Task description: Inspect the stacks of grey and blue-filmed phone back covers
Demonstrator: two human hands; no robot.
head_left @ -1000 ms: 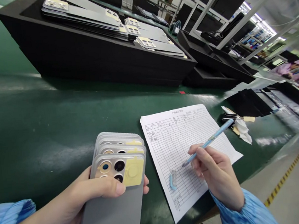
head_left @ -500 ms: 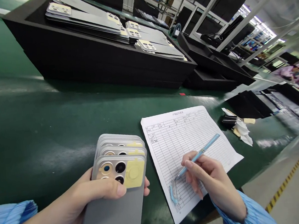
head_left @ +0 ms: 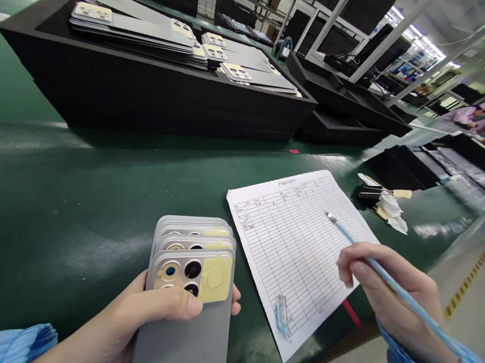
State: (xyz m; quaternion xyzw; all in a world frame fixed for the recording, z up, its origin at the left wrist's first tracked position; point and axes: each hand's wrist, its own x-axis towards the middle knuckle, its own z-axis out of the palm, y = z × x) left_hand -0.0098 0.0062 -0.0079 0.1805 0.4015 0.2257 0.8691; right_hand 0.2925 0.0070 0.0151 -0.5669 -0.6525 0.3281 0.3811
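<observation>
Several grey phone back panels (head_left: 185, 343) are fanned in a stack in my left hand (head_left: 139, 313), its thumb lying across the top one below the camera holes and a yellow sticker. My right hand (head_left: 392, 287) is closed around a light blue pen (head_left: 391, 281), whose tip points up and left over a printed table sheet (head_left: 302, 250). A small clear-and-blue piece (head_left: 281, 315) lies on the lower left of that sheet.
A black tray (head_left: 173, 102) with more grey panels stands behind, with other black trays (head_left: 337, 96) to its right. A black clip with crumpled paper (head_left: 388, 206) lies right of the sheet. People in pink sit far right.
My right hand has moved right, toward the sheet's right edge, and the pen has turned so its tip points up and left. A red strip now shows beside the sheet. My left hand is nearly still.
</observation>
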